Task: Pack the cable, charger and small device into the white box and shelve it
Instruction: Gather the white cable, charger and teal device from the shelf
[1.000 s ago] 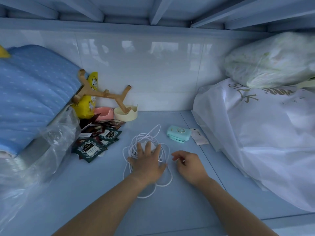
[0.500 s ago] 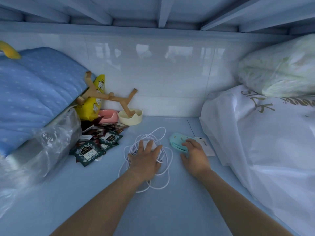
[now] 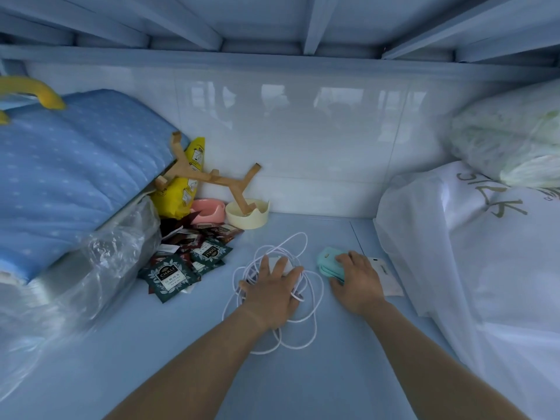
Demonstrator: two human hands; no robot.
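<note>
Teal plastic under the right grip [image 3: 357,280], fingers curled over the small device [image 3: 326,262], thumb at its near edge. Left grip [image 3: 272,287] flat, fingers spread apart, pressing the white cable [image 3: 253,269] coil and charger [image 3: 278,262] onto the blue shelf [image 3: 333,374]. Device probably light, rigid: best pinched by its sides. Cable limp, springy: gather loops with the charger block. White box unseen.

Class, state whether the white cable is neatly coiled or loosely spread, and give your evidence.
Loosely spread: the white cable lies in uneven, overlapping loops on the shelf, partly under the left hand.
</note>
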